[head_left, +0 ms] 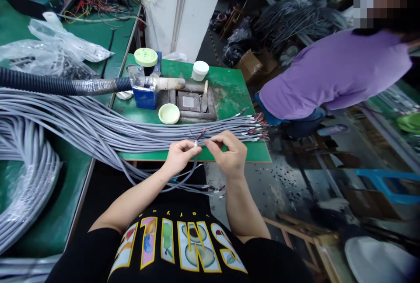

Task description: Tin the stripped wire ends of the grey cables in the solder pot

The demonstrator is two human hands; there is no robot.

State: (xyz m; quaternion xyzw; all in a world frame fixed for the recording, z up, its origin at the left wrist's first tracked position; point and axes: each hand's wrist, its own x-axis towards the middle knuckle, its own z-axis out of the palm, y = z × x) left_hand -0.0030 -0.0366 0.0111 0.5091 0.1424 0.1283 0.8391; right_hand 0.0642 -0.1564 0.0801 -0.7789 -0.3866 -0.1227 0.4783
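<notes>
Grey cable (195, 162) held just over the table's (229, 90) front edge, toward its right corner. Left hand (179, 155) pinches tight on it just below the stripped end. Right hand (229, 156) has thumb and forefinger closed on the coloured wires (201, 134) sticking out. Cable loops down toward the lap. Bundle (131, 136) of grey cables lies along the front edge, just behind the hands. Person in purple (334, 73) bends beyond the right edge.

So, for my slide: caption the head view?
Left hand and right hand pinch a stripped grey cable over a green workbench.
</notes>
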